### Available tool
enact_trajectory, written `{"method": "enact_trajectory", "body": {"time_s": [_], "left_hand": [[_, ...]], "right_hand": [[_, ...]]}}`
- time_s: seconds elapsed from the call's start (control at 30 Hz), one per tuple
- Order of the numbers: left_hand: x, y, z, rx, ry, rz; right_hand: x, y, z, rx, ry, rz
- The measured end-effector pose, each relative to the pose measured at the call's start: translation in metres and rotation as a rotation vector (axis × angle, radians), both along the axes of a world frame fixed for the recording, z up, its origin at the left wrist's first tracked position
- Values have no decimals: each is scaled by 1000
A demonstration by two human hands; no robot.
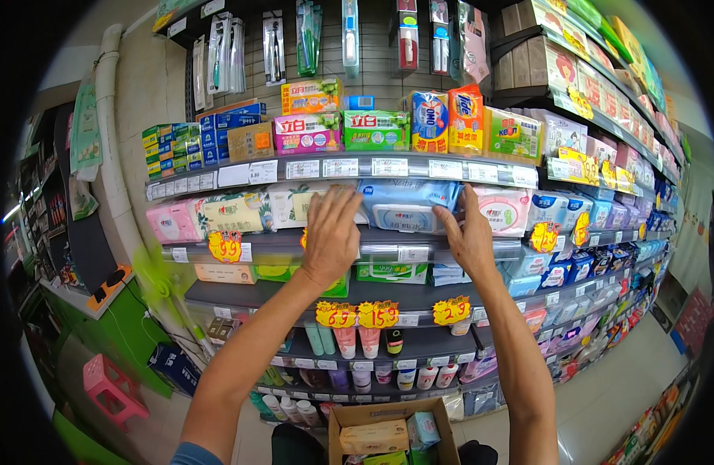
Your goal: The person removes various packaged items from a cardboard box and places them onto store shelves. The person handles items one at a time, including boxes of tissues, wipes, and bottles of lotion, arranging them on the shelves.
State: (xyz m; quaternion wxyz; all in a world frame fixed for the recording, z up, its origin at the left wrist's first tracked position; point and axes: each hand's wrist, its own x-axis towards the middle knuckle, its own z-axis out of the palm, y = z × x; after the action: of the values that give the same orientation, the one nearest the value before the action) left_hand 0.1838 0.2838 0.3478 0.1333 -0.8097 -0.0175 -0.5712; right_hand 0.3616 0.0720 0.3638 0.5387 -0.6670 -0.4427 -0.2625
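My left hand [333,235] lies with its fingers over a white, leaf-patterned tissue pack [286,204] on the second shelf. My right hand [470,235] is at the right end of a blue wet-wipe pack [406,203] with a white lid, its thumb against the front corner. The blue pack stands between the white pack and a pink-and-white wipe pack [502,210]. Whether my left fingertips press on the white pack or only hover over it cannot be told. Below, an open cardboard box [336,427] holds an orange tissue pack [374,437] and several other packs.
Above the hands runs a shelf edge with price labels [339,167], bearing boxed soaps [375,131]. Toothbrushes [220,55] hang higher up. Lower shelves hold tubes [345,343] and bottles. At left are a green fan [162,286] and a pink plastic stool [114,389].
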Motion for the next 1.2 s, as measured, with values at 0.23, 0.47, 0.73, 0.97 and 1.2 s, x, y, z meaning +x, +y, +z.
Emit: {"method": "enact_trajectory", "body": {"time_s": [0.23, 0.47, 0.73, 0.97, 1.2], "left_hand": [[16, 13, 29, -21, 62, -3], [25, 10, 52, -161, 244, 52], [45, 26, 59, -177, 273, 43], [41, 22, 63, -330, 384, -4], [42, 31, 68, -345, 470, -15]], "right_hand": [[11, 7, -3, 49, -72, -82], [22, 16, 8, 16, -94, -201], [23, 25, 10, -67, -70, -317], [20, 21, 7, -83, -65, -221], [19, 17, 9, -78, -56, -178]]}}
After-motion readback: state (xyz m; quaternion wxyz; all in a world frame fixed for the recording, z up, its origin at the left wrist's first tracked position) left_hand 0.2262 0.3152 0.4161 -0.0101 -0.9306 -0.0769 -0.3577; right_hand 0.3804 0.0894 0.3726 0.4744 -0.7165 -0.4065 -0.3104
